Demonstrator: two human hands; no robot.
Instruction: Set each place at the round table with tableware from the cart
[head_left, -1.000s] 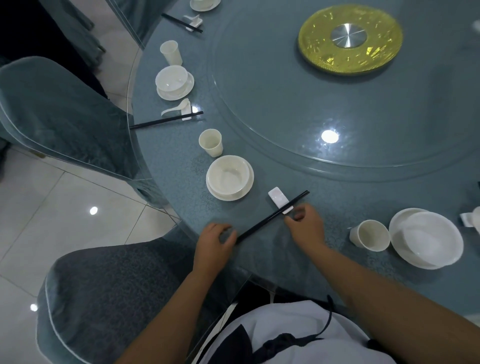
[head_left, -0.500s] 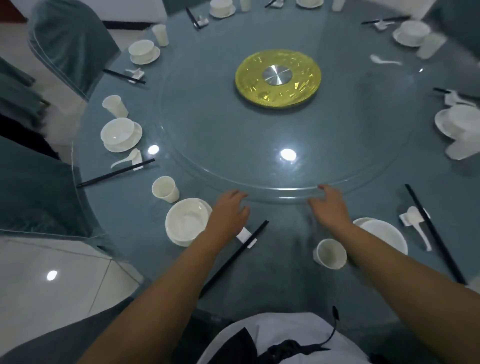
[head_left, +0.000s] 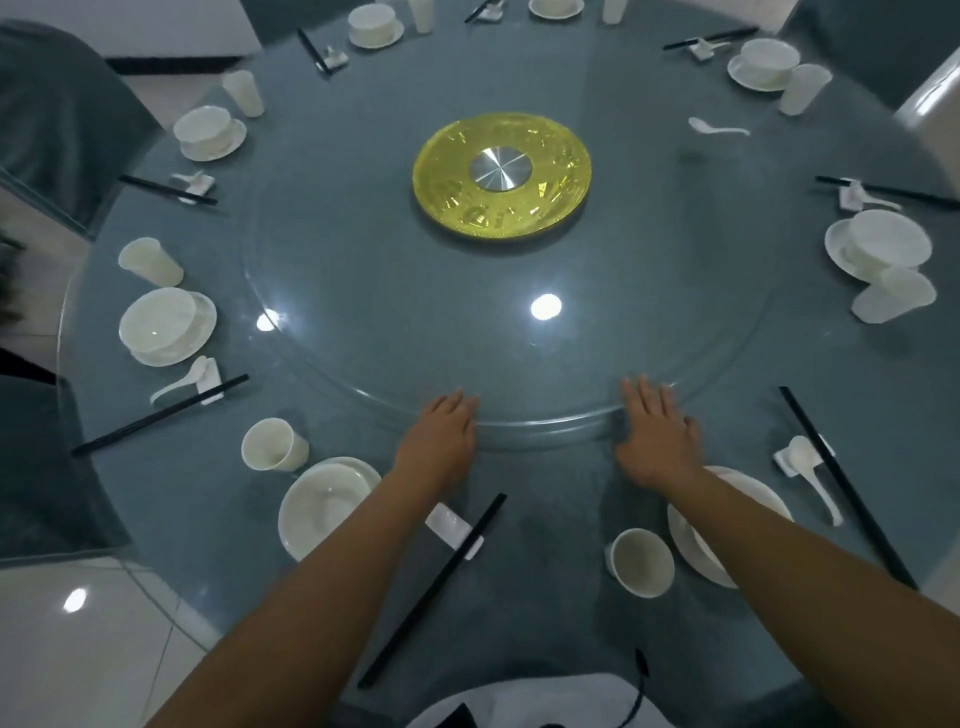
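My left hand (head_left: 440, 434) and my right hand (head_left: 655, 435) lie flat, palms down, on the near rim of the glass turntable (head_left: 540, 429), holding nothing. Below my left arm lie black chopsticks (head_left: 435, 587) across a white rest (head_left: 453, 527), beside a white bowl on a plate (head_left: 323, 505) and a cup (head_left: 273, 446). Under my right arm sit another cup (head_left: 642, 562) and a bowl on a plate (head_left: 696, 540). A lone white spoon (head_left: 718, 127) lies on the turntable's far right.
The round blue-grey table (head_left: 571, 613) carries several place settings around its edge. A yellow disc with a metal hub (head_left: 502, 175) marks the centre. Covered chairs (head_left: 62, 119) stand at the left. At the right lie a spoon on a rest (head_left: 811, 472) and chopsticks (head_left: 847, 488).
Both hands let go of the chopsticks near the table edge and moved forward onto the turntable rim. The view lifted to take in the whole table.
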